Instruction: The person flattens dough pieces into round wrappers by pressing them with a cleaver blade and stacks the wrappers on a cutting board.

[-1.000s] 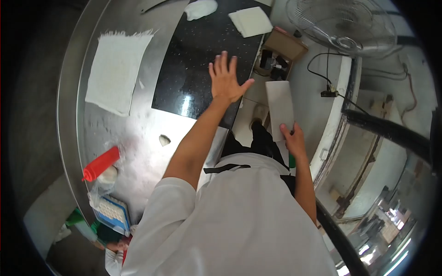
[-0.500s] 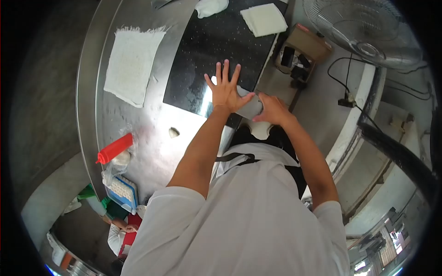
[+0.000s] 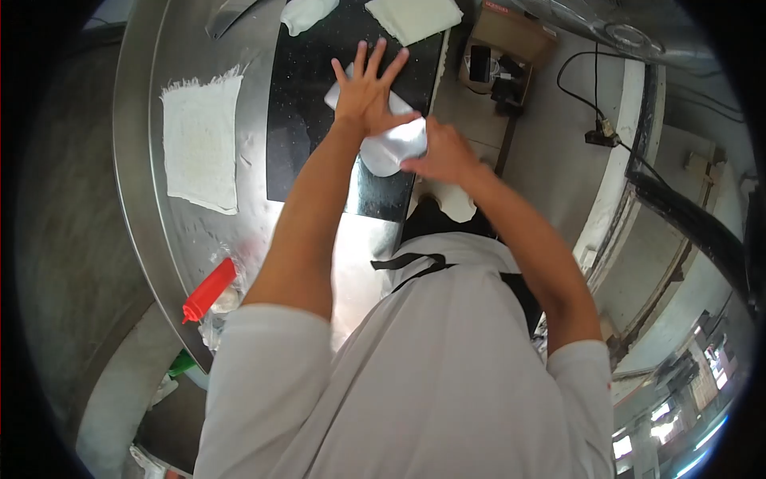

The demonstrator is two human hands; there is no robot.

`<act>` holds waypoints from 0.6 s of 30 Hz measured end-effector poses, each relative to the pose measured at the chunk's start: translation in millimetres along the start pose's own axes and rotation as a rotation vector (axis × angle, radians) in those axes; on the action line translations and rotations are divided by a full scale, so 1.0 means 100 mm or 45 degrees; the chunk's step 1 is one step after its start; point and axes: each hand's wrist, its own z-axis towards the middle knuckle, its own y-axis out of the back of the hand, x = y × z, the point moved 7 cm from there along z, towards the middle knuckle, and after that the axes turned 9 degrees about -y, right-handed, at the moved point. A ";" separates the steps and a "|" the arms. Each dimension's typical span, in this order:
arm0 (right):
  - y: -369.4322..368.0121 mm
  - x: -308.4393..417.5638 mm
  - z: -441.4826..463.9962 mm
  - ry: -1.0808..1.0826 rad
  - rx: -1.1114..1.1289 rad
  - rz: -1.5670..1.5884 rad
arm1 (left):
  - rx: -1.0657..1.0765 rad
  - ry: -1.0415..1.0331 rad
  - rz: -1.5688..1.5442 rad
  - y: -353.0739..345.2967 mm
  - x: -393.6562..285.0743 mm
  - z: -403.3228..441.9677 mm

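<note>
My left hand lies flat with fingers spread on a broad, shiny metal blade that looks like a cleaver. Under it is the speckled black board. At the blade's right end, my right hand is closed round it; the handle is hidden in the grip. A pale rounded patch shows below the blade, and I cannot tell whether it is dough or a reflection. Beyond my fingers are a folded cream cloth and a crumpled white cloth.
A fringed white cloth lies on the steel table at left. Near its edge is a red squeeze bottle. A grey metal tool sits at the far end. Right of the board are a cardboard box and a power cord.
The view has shifted. Both hands have moved forward and left over the board with the blade, which shows more of its shiny face. The fan has mostly left the view.
</note>
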 end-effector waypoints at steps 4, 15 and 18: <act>-0.50 -0.29 -0.47 -0.041 0.046 0.085 | 0.110 -0.184 -0.162 -0.18 -0.48 -0.51; 0.05 -0.11 0.06 0.076 0.058 0.045 | -0.011 -0.141 0.017 -0.07 -0.12 0.03; -0.44 -0.33 -0.38 0.036 0.099 0.014 | 0.065 -0.259 -0.207 -0.21 -0.42 -0.49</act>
